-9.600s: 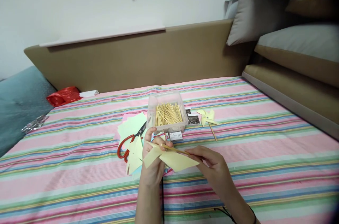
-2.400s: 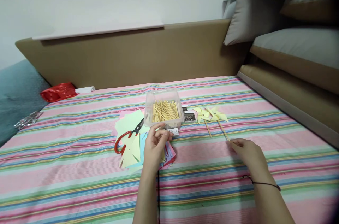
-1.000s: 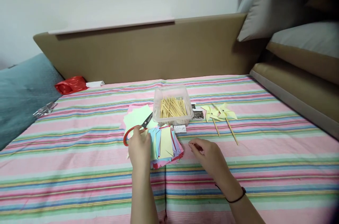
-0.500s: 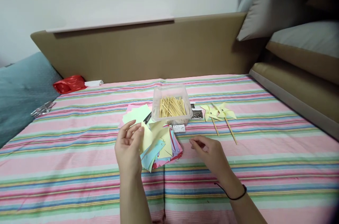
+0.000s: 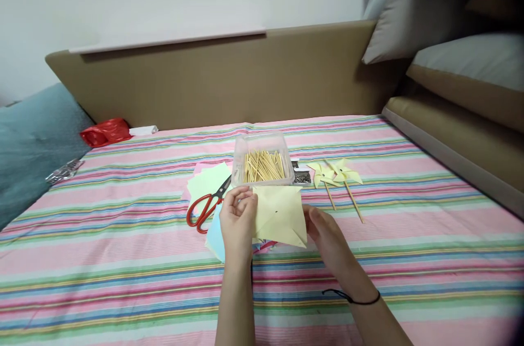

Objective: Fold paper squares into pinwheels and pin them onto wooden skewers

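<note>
My left hand (image 5: pixel 238 220) pinches the left edge of a yellow paper square (image 5: pixel 280 218) between thumb and fingers. The sheet has slits from its corners and a small dark spot at its centre. My right hand (image 5: pixel 327 228) is curled at the sheet's right edge, its fingertips partly hidden behind the paper; what they hold, if anything, I cannot make out. Beneath and left of the sheet lie blue paper (image 5: pixel 216 237) and red-handled scissors (image 5: pixel 207 209). Just behind it stands a clear plastic box (image 5: pixel 289 156) of thin wooden sticks (image 5: pixel 264 167).
Two yellow pinwheels (image 5: pixel 341 170) on sticks lie to the right. Beside the box is a small case of dark metal bits (image 5: pixel 302 177). Pale green paper (image 5: pixel 208 182) lies left. A red plastic bag (image 5: pixel 106 132) and a clear packet (image 5: pixel 64 171) rest far left.
My left hand has moved right with the yellow paper, now turned flat toward me, uncovering the scissors. My right hand has come up to the paper's right edge, fingertips going behind it.
</note>
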Available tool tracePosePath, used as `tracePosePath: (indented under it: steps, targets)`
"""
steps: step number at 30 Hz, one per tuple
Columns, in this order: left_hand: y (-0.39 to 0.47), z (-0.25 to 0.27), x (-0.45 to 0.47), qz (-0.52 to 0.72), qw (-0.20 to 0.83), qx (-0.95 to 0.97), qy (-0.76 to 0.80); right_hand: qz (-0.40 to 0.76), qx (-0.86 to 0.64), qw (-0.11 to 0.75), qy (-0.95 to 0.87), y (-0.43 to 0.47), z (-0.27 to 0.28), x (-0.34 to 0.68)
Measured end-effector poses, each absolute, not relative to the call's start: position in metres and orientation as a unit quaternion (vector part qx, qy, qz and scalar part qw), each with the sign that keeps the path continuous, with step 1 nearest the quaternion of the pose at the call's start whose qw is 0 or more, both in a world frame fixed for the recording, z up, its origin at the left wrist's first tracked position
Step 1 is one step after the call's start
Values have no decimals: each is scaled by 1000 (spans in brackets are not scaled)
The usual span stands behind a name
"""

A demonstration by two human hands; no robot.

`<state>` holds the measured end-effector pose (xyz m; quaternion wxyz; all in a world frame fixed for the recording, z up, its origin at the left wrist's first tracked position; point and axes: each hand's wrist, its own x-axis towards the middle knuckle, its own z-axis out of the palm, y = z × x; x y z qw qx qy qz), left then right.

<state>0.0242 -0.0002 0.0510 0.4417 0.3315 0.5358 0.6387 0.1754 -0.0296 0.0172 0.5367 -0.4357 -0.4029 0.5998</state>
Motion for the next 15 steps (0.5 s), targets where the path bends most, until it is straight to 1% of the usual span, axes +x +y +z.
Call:
tracePosePath:
  steps: [3,6,8,10,12,13,15]
  targets:
    - [2,48,28,632,450,330,537,593,-482,531,-365,-29,17,175]
    - [5,46,25,632,453,343,527,575,-504,551,-334,-26,15,177]
    - [6,45,16,638,419,361,536,570,-499,571,-316,-25,13,181]
    - [5,46,-1,629,332,385,588,569,-496,588,-291,-23,12,187]
    - [2,48,-23,564,245,401,679,564,-495,603,-270,-22,12,192]
    - [0,48,-34,503,215,412,729,562,-495,608,-262,-22,12,195]
    - [-5,46,-56,339,175,424,822,560,-494,615,-253,-21,11,197]
